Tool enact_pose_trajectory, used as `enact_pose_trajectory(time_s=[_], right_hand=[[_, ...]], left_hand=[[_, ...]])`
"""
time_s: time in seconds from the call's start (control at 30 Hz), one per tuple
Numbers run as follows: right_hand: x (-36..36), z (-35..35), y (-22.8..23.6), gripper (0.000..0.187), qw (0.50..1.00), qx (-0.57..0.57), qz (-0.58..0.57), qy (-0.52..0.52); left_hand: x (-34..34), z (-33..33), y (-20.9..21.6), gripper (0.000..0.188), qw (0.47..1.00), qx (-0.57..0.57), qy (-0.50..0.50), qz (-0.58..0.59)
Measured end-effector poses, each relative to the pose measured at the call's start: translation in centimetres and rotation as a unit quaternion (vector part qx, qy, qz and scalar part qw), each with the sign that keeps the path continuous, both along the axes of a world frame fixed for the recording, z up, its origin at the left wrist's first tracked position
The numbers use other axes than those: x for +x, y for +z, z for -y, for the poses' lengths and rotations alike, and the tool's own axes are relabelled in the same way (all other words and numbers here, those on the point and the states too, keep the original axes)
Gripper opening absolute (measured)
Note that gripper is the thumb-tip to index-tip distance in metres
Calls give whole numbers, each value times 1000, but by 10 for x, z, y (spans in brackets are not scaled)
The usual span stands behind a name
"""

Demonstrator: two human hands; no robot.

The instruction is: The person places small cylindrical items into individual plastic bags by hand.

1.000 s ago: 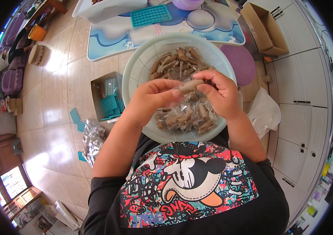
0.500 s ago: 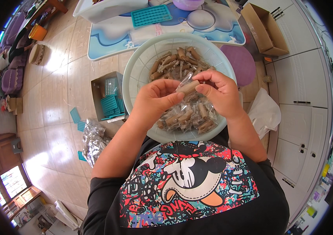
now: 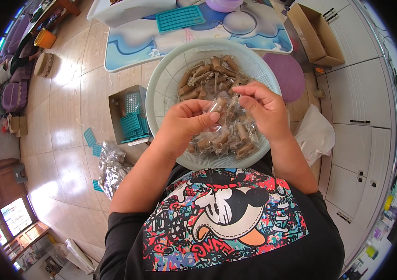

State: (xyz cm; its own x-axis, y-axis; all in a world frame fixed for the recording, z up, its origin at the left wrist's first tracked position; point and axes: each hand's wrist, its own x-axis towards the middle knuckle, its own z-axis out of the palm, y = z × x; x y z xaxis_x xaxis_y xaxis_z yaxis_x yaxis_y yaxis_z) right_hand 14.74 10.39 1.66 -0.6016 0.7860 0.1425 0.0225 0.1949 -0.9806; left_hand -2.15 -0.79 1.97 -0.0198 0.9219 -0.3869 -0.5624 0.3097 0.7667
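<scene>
A brown roll (image 3: pixel 218 105) in a clear plastic wrapper is pinched between the thumb and fingers of my left hand (image 3: pixel 186 122). Close by on the right, my right hand (image 3: pixel 267 111) has its thumb and fingers apart, and I see nothing between them. Both hands are over a large pale green mesh basket (image 3: pixel 161 93) in front of me. Several brown rolls (image 3: pixel 203 71) in clear wrapping lie at its far side. More wrapped rolls (image 3: pixel 221 139) are heaped at its near side, partly hidden under my hands.
Beyond the basket stands a blue-and-white patterned table (image 3: pixel 133 46) with a teal tray (image 3: pixel 179 18) on it. To the left are a box (image 3: pixel 114 112) of teal trays and a clear plastic bag (image 3: pixel 112 168). A purple stool (image 3: pixel 284 77), white bag (image 3: pixel 317 135) and cardboard box (image 3: pixel 317 37) are right.
The fingers of my right hand have parted from the roll. My left hand now holds it alone, with the roll tilted more upright and slightly further left.
</scene>
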Motion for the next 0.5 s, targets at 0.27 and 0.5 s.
enact_pose_trajectory(time_s=[0.27,0.5], right_hand=[[-4,10,4,8,996,75,27,31],[-3,20,9,12,980,160,84,85]], left_hand=[[3,-1,1,26,1000,-4,8,-21],[4,-1,0,24,999,-12,48,-17]])
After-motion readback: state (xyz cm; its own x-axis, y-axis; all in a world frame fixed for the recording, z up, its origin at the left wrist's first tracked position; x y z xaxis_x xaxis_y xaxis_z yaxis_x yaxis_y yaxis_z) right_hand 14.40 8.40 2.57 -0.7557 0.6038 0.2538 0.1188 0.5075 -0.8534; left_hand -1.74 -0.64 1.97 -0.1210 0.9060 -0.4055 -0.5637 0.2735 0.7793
